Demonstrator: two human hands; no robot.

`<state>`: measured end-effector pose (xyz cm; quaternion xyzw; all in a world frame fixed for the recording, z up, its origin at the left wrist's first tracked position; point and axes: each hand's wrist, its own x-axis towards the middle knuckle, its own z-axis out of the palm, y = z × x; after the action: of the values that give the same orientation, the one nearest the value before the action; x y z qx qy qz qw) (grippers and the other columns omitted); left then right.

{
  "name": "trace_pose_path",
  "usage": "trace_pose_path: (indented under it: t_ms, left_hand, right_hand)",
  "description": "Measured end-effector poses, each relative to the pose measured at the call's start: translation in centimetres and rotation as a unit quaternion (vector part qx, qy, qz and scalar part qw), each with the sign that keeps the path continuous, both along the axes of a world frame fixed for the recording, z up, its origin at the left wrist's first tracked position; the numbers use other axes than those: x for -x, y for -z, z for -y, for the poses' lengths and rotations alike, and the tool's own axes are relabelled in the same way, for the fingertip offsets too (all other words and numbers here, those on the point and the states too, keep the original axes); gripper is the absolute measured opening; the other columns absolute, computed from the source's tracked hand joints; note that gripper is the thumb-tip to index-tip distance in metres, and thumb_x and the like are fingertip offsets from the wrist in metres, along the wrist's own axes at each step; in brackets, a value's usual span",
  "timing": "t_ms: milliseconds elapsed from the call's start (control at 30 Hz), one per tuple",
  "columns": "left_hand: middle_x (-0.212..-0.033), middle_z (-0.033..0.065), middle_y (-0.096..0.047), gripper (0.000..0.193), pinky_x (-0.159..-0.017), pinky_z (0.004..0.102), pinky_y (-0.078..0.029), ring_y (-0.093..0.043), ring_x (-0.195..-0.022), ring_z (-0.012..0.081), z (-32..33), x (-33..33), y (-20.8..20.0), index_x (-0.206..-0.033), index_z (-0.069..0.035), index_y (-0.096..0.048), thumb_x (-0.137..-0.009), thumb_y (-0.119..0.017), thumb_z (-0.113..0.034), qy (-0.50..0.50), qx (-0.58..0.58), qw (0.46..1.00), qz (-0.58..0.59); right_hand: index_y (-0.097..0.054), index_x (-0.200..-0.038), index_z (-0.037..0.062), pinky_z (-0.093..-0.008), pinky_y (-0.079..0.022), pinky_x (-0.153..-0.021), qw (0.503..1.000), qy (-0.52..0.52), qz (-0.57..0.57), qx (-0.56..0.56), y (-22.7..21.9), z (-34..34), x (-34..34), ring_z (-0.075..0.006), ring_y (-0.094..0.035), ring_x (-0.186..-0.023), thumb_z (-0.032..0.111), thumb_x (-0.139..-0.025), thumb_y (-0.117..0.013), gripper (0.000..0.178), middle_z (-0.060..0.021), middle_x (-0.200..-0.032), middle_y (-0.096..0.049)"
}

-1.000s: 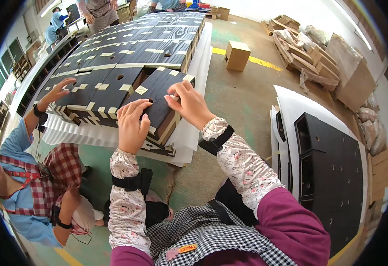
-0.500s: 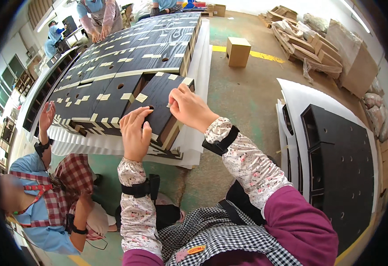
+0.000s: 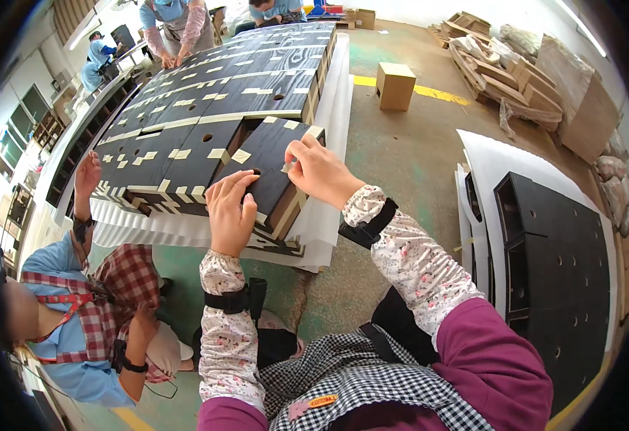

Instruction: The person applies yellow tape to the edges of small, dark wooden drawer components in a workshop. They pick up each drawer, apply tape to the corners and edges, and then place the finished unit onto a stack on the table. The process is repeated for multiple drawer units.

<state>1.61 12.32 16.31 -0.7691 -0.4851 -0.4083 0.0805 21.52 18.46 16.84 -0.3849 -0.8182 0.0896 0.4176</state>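
A black wood-grain box (image 3: 275,159) with pale strips of tape on its top and edges stands at the near corner of a large taped assembly. On its top, beside a round hole (image 3: 256,172), rest the outstretched fingers of my left hand (image 3: 229,219). My right hand (image 3: 320,171) is closed in a pinch at the box's right edge. A small pale piece of tape (image 3: 286,167) shows at its fingertips; part of it is hidden by the fingers. Just left of this box, a gap separates it from the neighbouring black panel (image 3: 199,140).
At the left, a co-worker in a checked apron (image 3: 77,309) crouches with one hand raised beside the assembly. Another person's hands (image 3: 174,59) touch its far end. Black panels (image 3: 558,266) lie on white foam at right. A cardboard box (image 3: 395,86) stands on the floor.
The view has shifted slightly, so the assembly sits a little farther right. Both my hands keep nearly the same places on the box, the right one still pinching the tape.
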Motion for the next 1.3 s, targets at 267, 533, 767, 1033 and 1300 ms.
trace_pose_path:
  t_ms: [267,533,767,1033,1300]
  left_hand:
    - [-0.115,0.0077,-0.060,0.033,-0.099,0.0388,-0.032,-0.052,-0.108,0.0265,0.0,-0.2,0.0,-0.106,-0.005,-0.062,-0.082,-0.042,-0.015,-0.001,0.008,1.000,-0.010]
    - [-0.115,0.0076,-0.060,0.033,-0.100,0.0386,-0.031,-0.051,-0.110,0.0260,0.2,0.1,0.1,-0.106,-0.005,-0.062,-0.082,-0.041,-0.015,0.000,0.023,1.000,-0.005]
    - [-0.112,0.0060,-0.062,0.029,-0.097,0.0382,-0.033,-0.053,-0.107,0.0241,0.0,0.2,-0.1,-0.103,-0.006,-0.063,-0.081,-0.045,-0.013,0.021,0.016,1.000,0.001]
    - [-0.113,0.0063,-0.062,0.030,-0.098,0.0376,-0.032,-0.053,-0.107,0.0240,0.1,0.3,0.1,-0.103,-0.006,-0.064,-0.083,-0.044,-0.013,0.007,0.020,1.000,0.003]
    - [-0.118,0.0086,-0.059,0.031,-0.100,0.0387,-0.031,-0.050,-0.112,0.0262,0.1,0.1,-0.5,-0.107,-0.004,-0.061,-0.087,-0.040,-0.018,0.002,0.064,0.998,-0.009]
  right_hand:
    - [-0.057,-0.087,0.0052,-0.0361,-0.048,-0.068,0.997,-0.055,-0.045,0.015,1.1,0.7,-1.4,-0.0283,-0.058,-0.076,0.006,-0.083,-0.053,0.005,-0.0100,-0.090,-0.052]
    - [-0.064,-0.086,0.0055,-0.0345,-0.050,-0.066,0.977,0.003,0.180,-0.111,-2.0,1.4,-1.2,-0.0249,-0.061,-0.074,0.011,-0.084,-0.056,0.010,-0.0085,-0.087,-0.055]
    - [-0.068,-0.072,0.0049,-0.0357,-0.051,-0.066,0.925,0.007,0.340,-0.169,-4.6,0.6,0.1,-0.0255,-0.065,-0.073,0.011,-0.073,-0.060,0.010,-0.0113,-0.078,-0.063]
    - [-0.068,-0.071,0.0089,-0.0360,-0.049,-0.067,0.921,-0.089,0.322,-0.202,-4.4,-2.9,0.1,-0.0263,-0.063,-0.073,0.018,-0.068,-0.065,0.010,-0.0081,-0.072,-0.063]
    - [-0.060,-0.100,0.0021,-0.0336,-0.049,-0.080,0.960,-0.251,-0.103,0.072,-3.7,1.1,-4.9,-0.0225,-0.062,-0.089,0.020,-0.085,-0.061,0.024,-0.0089,-0.103,-0.063]
